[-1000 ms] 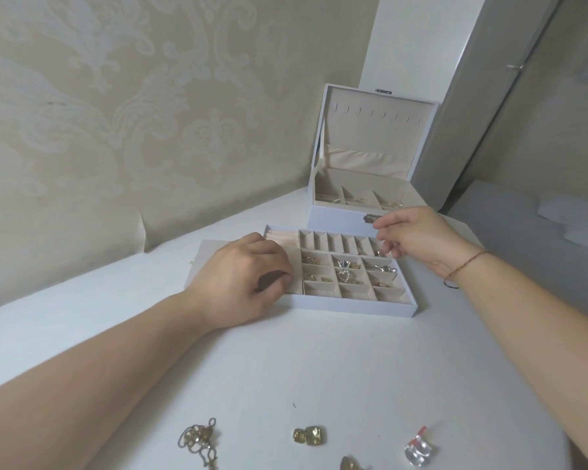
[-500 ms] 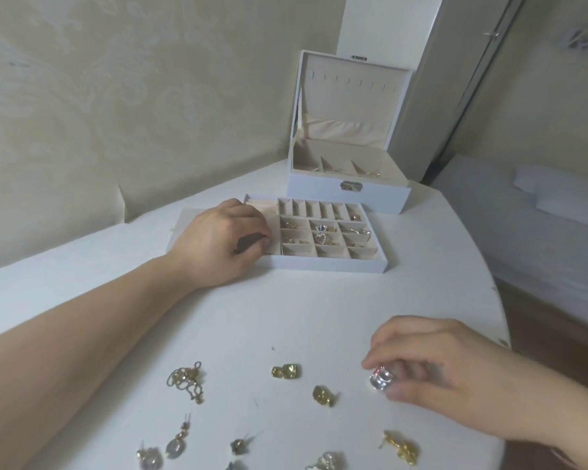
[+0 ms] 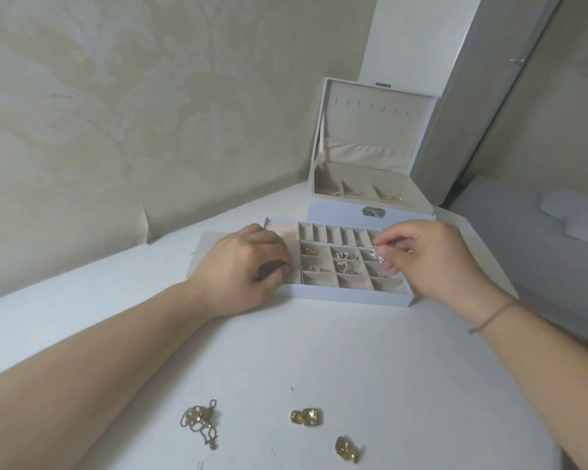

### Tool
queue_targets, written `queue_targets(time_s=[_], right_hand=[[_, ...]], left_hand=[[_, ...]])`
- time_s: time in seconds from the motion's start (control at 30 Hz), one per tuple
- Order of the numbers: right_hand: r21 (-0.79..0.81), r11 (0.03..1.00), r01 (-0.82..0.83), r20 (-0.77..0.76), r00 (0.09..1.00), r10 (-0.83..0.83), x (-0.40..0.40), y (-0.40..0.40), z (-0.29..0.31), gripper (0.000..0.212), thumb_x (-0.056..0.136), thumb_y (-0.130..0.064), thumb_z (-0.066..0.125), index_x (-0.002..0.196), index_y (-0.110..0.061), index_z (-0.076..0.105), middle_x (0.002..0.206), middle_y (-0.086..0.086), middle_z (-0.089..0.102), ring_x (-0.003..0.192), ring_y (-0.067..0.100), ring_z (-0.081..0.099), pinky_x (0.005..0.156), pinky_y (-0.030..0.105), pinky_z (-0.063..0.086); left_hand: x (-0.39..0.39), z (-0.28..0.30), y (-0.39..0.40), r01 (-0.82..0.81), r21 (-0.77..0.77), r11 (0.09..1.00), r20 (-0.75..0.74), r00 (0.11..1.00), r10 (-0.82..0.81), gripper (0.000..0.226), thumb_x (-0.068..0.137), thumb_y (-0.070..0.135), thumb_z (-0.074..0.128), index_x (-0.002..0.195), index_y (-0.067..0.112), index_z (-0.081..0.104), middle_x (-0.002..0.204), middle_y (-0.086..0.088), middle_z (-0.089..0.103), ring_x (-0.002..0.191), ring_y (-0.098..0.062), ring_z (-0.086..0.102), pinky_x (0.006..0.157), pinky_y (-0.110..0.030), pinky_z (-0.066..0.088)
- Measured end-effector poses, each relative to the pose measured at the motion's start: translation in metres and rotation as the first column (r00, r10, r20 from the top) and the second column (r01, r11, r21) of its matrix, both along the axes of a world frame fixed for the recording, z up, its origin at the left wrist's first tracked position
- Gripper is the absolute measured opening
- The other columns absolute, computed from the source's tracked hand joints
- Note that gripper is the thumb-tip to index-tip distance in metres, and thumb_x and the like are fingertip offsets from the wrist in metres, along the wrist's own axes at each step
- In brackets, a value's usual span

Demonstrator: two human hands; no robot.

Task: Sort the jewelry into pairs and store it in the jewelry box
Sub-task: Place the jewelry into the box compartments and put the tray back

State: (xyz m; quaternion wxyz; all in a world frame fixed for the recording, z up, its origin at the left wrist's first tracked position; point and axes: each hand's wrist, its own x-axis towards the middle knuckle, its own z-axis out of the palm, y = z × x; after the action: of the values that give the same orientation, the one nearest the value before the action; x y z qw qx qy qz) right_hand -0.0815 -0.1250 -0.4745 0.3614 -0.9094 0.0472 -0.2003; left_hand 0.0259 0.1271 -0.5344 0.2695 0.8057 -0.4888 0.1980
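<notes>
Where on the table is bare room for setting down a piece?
Free: the wide white stretch of table between the tray and the loose gold pieces, and the left side beyond the left forearm. Crowded: the tray itself, under the left hand and right hand.

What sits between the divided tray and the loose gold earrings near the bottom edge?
Nothing: in the head view, the white table is bare between the divided tray and the gold earrings; only the forearms flank that stretch.

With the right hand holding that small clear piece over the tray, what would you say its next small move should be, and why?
Probably lower the right hand and release the clear piece into the compartment below: it is pinched just above the tray, which the left hand rests on.
</notes>
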Motion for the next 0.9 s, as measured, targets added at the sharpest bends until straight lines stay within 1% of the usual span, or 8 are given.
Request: queue_targets(time_s=[0.17, 0.3, 0.4, 0.5, 0.6, 0.67, 0.77, 0.9], right_hand=[[-0.047, 0.995, 0.094, -0.176, 0.979, -0.100, 0.073, -0.007, 0.000, 0.011, 0.086, 0.003, 0.063, 0.082, -0.004, 0.071, 0.058, 0.009, 0.065, 0.036, 0.003, 0.056, 0.043, 0.014, 0.049], [-0.168, 0.982, 0.086, -0.272, 0.953, -0.130, 0.099, -0.006, 0.000, 0.014, 0.085, -0.002, 0.063, 0.075, -0.008, 0.071, 0.057, 0.008, 0.066, 0.034, 0.003, 0.056, 0.042, 0.010, 0.046], [-0.173, 0.983, 0.063, -0.278, 0.954, -0.110, 0.103, -0.004, 0.001, 0.013, 0.085, -0.006, 0.064, 0.075, -0.008, 0.072, 0.057, 0.006, 0.068, 0.037, 0.004, 0.058, 0.042, 0.010, 0.045], [-0.098, 0.991, 0.091, -0.250, 0.962, -0.113, 0.105, -0.005, 0.001, 0.016, 0.088, -0.006, 0.058, 0.079, -0.009, 0.071, 0.061, 0.008, 0.068, 0.043, 0.010, 0.059, 0.051, 0.020, 0.054], [-0.211, 0.977, 0.020, -0.235, 0.970, -0.070, 0.103, -0.007, -0.003, 0.017, 0.085, -0.005, 0.063, 0.082, -0.017, 0.074, 0.069, -0.005, 0.068, 0.053, -0.003, 0.057, 0.055, 0.007, 0.045], [-0.281, 0.958, -0.052, -0.261, 0.965, -0.024, 0.098, -0.007, -0.008, 0.019, 0.084, -0.006, 0.066, 0.082, -0.023, 0.073, 0.075, -0.010, 0.070, 0.065, -0.006, 0.060, 0.063, 0.007, 0.045], [-0.340, 0.939, -0.059, -0.250, 0.968, -0.030, 0.092, -0.009, -0.013, 0.016, 0.084, -0.012, 0.067, 0.082, -0.026, 0.074, 0.074, -0.019, 0.066, 0.073, -0.002, 0.061, 0.066, 0.015, 0.044], [-0.362, 0.931, -0.046, -0.197, 0.980, -0.028, 0.077, -0.010, -0.009, 0.011, 0.087, -0.019, 0.065, 0.088, -0.022, 0.076, 0.085, -0.014, 0.063, 0.085, 0.011, 0.057, 0.078, 0.023, 0.039]], left_hand=[[0.001, 0.001, -0.001, 0.000, 0.000, 1.000, -0.008, 1.000, 0.000, 0.018, 0.086, 0.028, 0.054, 0.087, 0.022, 0.072, 0.091, 0.012, 0.067, 0.083, -0.019, 0.056, 0.071, -0.030, 0.048], [0.002, 0.002, 0.000, 0.006, 0.006, 1.000, -0.019, 1.000, -0.005, 0.019, 0.086, 0.028, 0.054, 0.086, 0.022, 0.072, 0.090, 0.010, 0.067, 0.083, -0.020, 0.056, 0.073, -0.031, 0.047], [0.002, 0.001, 0.000, 0.003, 0.008, 1.000, -0.027, 1.000, -0.003, 0.020, 0.086, 0.029, 0.053, 0.085, 0.022, 0.071, 0.090, 0.009, 0.067, 0.083, -0.020, 0.056, 0.073, -0.029, 0.045], [0.003, 0.001, 0.000, 0.000, 0.011, 1.000, -0.030, 1.000, 0.000, 0.020, 0.086, 0.029, 0.053, 0.086, 0.022, 0.072, 0.091, 0.009, 0.067, 0.085, -0.021, 0.057, 0.073, -0.031, 0.047], [0.003, 0.001, 0.000, 0.002, 0.007, 1.000, -0.025, 1.000, -0.002, 0.021, 0.086, 0.029, 0.052, 0.085, 0.021, 0.072, 0.091, 0.008, 0.068, 0.085, -0.021, 0.057, 0.073, -0.031, 0.047], [0.003, 0.001, 0.000, -0.002, 0.006, 1.000, -0.026, 1.000, 0.002, 0.020, 0.086, 0.028, 0.053, 0.085, 0.022, 0.072, 0.090, 0.009, 0.067, 0.085, -0.021, 0.057, 0.072, -0.032, 0.048], [0.004, 0.001, 0.000, -0.006, 0.005, 1.000, -0.025, 1.000, 0.006, 0.018, 0.086, 0.027, 0.054, 0.086, 0.021, 0.072, 0.091, 0.009, 0.068, 0.084, -0.022, 0.056, 0.071, -0.034, 0.050], [0.003, 0.002, 0.000, -0.012, 0.016, 1.000, -0.028, 1.000, 0.012, 0.017, 0.086, 0.026, 0.055, 0.087, 0.020, 0.072, 0.092, 0.008, 0.068, 0.083, -0.023, 0.056, 0.071, -0.036, 0.050]])
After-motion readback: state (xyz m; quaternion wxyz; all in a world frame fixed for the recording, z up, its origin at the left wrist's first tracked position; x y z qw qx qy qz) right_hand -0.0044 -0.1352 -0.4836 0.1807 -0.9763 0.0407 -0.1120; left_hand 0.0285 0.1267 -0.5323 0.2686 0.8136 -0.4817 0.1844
